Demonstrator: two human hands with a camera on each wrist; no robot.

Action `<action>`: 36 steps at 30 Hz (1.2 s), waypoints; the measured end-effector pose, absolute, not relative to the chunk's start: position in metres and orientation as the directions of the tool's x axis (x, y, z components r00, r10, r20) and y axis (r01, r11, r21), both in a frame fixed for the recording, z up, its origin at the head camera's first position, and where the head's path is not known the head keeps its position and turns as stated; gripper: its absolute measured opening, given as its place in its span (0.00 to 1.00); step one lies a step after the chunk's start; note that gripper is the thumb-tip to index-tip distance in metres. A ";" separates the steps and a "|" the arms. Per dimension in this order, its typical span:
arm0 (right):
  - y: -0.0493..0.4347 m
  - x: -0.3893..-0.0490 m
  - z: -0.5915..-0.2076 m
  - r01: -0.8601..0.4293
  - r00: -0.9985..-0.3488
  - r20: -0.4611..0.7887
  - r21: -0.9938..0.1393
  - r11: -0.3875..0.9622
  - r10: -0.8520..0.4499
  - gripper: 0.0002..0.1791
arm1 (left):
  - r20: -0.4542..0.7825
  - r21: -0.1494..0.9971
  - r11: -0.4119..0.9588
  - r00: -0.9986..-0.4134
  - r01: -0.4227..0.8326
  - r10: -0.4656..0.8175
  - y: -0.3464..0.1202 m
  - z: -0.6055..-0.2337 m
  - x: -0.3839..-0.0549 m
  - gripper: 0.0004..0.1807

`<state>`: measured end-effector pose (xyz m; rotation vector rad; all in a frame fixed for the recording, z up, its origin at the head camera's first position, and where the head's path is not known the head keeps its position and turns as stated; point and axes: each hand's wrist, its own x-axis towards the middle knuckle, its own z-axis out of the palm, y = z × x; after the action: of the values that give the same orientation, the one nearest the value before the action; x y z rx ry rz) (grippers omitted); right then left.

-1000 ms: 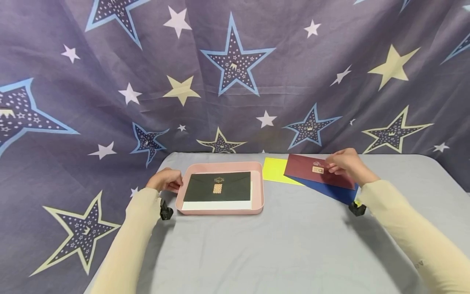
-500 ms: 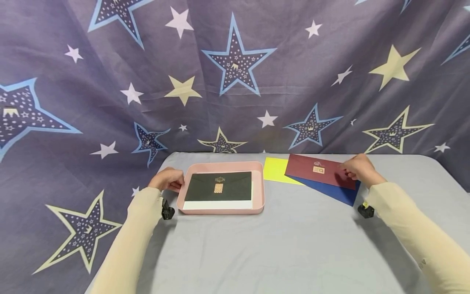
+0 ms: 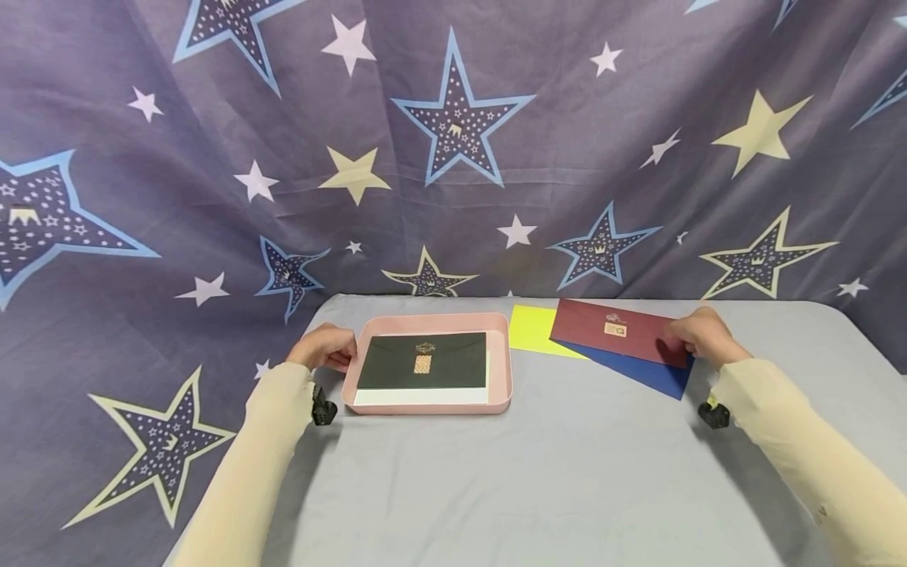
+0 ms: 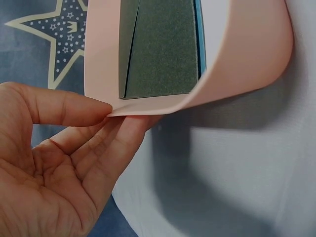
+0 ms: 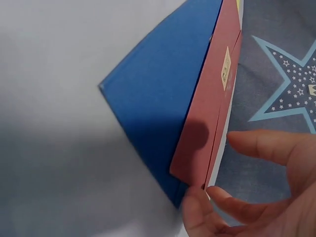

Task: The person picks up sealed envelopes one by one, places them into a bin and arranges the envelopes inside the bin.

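My left hand [image 3: 326,346] pinches the left rim of a pink tray [image 3: 499,370] between thumb and fingers. Inside the tray lies a dark green envelope [image 3: 390,366] with a gold print and a small patterned stamp, over a white envelope or sheet [image 3: 418,397]. A thin blue edge [image 4: 200,37] shows beside the green one in the left wrist view. My right hand [image 3: 707,337] is at the right end of a maroon envelope [image 3: 591,324]; its fingertips are right at the edge, the thumb apart. Beneath the maroon envelope a blue envelope [image 3: 648,376] juts out at an angle.
A yellow envelope [image 3: 531,329] lies between the tray and the maroon envelope, partly covered. All rests on a table with a pale grey cloth [image 3: 538,472]. A dark curtain with stars [image 3: 453,213] hangs behind the table's back edge.
My right hand has slid from over the maroon envelope's face to its right end. The envelopes stay in place, and my left hand keeps hold of the tray rim.
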<state>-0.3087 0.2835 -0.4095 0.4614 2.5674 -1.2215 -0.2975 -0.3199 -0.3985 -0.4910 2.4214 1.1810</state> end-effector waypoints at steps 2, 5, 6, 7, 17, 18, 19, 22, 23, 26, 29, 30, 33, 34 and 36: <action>0.284 -0.310 -0.412 0.401 -0.911 -0.370 -0.690 0.603 0.182 0.17 | -0.497 0.665 0.579 -0.858 -0.472 -0.129 -0.319 -0.398 -0.297 0.05; 0.286 -0.309 -0.415 0.380 -0.919 -0.351 -0.674 0.634 0.179 0.17 | -0.499 0.670 0.577 -0.859 -0.467 -0.116 -0.319 -0.396 -0.295 0.06; 0.286 -0.309 -0.416 0.369 -0.924 -0.341 -0.666 0.648 0.175 0.16 | -0.499 0.672 0.574 -0.859 -0.468 -0.116 -0.319 -0.395 -0.294 0.06; 0.287 -0.308 -0.417 0.355 -0.929 -0.330 -0.661 0.661 0.169 0.17 | -0.498 0.675 0.575 -0.860 -0.463 -0.108 -0.319 -0.394 -0.293 0.06; 0.276 -0.301 -0.416 0.334 -0.941 -0.257 -0.573 0.749 0.223 0.19 | -0.499 0.675 0.570 -0.859 -0.467 -0.114 -0.319 -0.393 -0.293 0.05; 0.275 -0.301 -0.416 0.350 -0.934 -0.267 -0.562 0.749 0.236 0.19 | -0.500 0.675 0.570 -0.859 -0.468 -0.113 -0.319 -0.394 -0.293 0.05; 0.274 -0.301 -0.415 0.365 -0.928 -0.276 -0.553 0.749 0.249 0.20 | -0.503 0.675 0.567 -0.857 -0.472 -0.115 -0.320 -0.394 -0.293 0.05; 0.272 -0.302 -0.415 0.389 -0.918 -0.294 -0.544 0.743 0.265 0.19 | -0.516 0.677 0.554 -0.849 -0.484 -0.111 -0.321 -0.395 -0.294 0.05; 0.272 -0.302 -0.415 0.394 -0.916 -0.299 -0.544 0.741 0.268 0.19 | -0.523 0.678 0.550 -0.846 -0.488 -0.106 -0.321 -0.395 -0.294 0.05; 0.272 -0.302 -0.415 0.396 -0.915 -0.302 -0.544 0.740 0.267 0.20 | -0.540 0.684 0.531 -0.836 -0.500 -0.092 -0.322 -0.395 -0.294 0.05; 0.271 -0.301 -0.415 0.400 -0.913 -0.309 -0.536 0.743 0.268 0.25 | -0.551 0.691 0.519 -0.831 -0.502 -0.070 -0.324 -0.394 -0.294 0.05; 0.271 -0.301 -0.415 0.402 -0.911 -0.312 -0.532 0.745 0.269 0.27 | -0.554 0.693 0.516 -0.830 -0.502 -0.064 -0.324 -0.394 -0.294 0.05; 0.268 -0.302 -0.414 0.423 -0.900 -0.332 -0.509 0.749 0.283 0.35 | -0.560 0.696 0.514 -0.827 -0.501 -0.049 -0.324 -0.392 -0.293 0.05; 0.268 -0.302 -0.414 0.431 -0.896 -0.339 -0.500 0.751 0.288 0.37 | -0.561 0.695 0.513 -0.826 -0.503 -0.050 -0.324 -0.392 -0.293 0.05; 0.266 -0.302 -0.414 0.446 -0.887 -0.350 -0.484 0.753 0.300 0.40 | -0.565 0.695 0.510 -0.824 -0.506 -0.048 -0.323 -0.392 -0.292 0.05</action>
<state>-0.3020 0.2661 -0.4137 0.5854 2.7019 -0.8383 -0.2919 -0.3233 -0.3916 -0.4537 2.2744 1.2717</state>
